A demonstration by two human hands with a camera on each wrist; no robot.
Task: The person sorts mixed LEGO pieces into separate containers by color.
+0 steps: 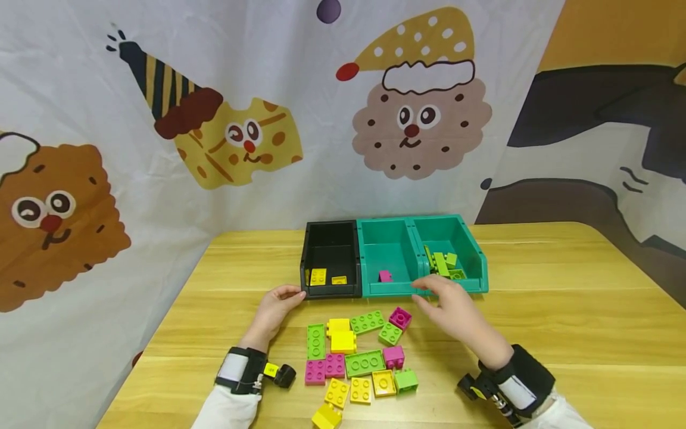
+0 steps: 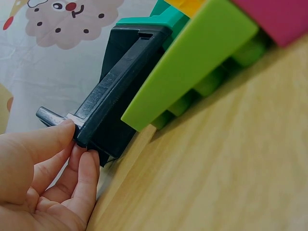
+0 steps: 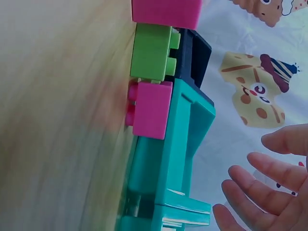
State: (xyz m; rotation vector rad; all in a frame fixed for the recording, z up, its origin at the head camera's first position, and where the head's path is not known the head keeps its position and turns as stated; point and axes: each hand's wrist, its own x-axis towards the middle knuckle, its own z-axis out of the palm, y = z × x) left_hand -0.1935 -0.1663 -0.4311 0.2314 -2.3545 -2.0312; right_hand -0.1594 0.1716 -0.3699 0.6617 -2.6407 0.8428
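My left hand pinches the front left corner of the black bin, the thumb on top and fingertips underneath in the left wrist view. Yellow bricks lie inside that bin. My right hand hovers by the front rims of the middle teal bin and the right teal bin. Its fingers are spread apart and hold nothing in the right wrist view. One pink brick lies in the middle bin, several green bricks in the right one.
Between my hands, loose bricks lie on the wooden table: green, yellow and pink. The three bins stand side by side. Behind them hangs a white cloth with printed cartoon figures.
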